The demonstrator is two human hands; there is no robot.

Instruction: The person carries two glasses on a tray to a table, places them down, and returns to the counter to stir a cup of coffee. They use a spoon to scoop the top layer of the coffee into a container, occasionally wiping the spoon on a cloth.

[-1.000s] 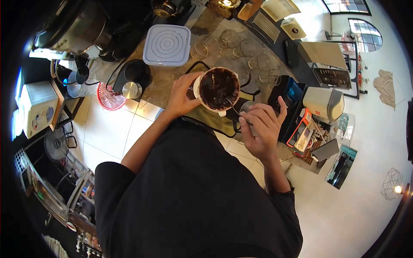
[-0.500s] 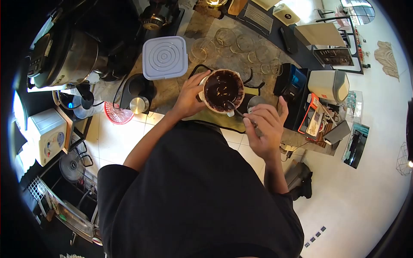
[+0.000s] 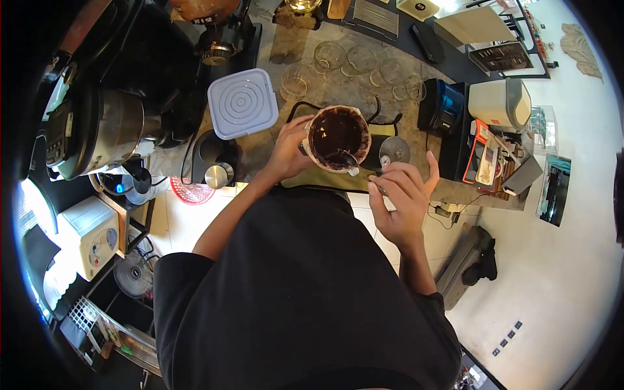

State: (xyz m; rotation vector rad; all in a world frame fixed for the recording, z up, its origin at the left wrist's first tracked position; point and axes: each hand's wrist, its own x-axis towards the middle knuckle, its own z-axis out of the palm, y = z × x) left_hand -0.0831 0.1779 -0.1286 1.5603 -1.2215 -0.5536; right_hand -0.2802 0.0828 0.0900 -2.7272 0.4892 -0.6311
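Observation:
A white cup [image 3: 314, 158] of dark brown liquid, its inner rim smeared brown, is in the grasp of my left hand [image 3: 286, 151], whose fingers wrap its left side. My right hand [image 3: 401, 203] pinches the handle of a metal spoon [image 3: 348, 158]; the spoon's bowl lies at the lower right inside the cup. Some of the handle is hidden by my fingers. Beneath and behind the cup is an olive cloth with black edging [image 3: 316, 177]. A round grey metal disc [image 3: 395, 151] sits just right of the cup.
A lidded square container [image 3: 243, 104] stands left of the cup. Several clear glasses [image 3: 329, 57] are behind it. A black device [image 3: 441, 109] and a white bin [image 3: 499, 105] stand right. At the left are a steel machine [image 3: 117, 130] and a black grinder [image 3: 218, 45].
The camera view has tilted, shifting the surroundings. The spoon has moved lower in the cup, nearer its rim. Both hands keep their holds.

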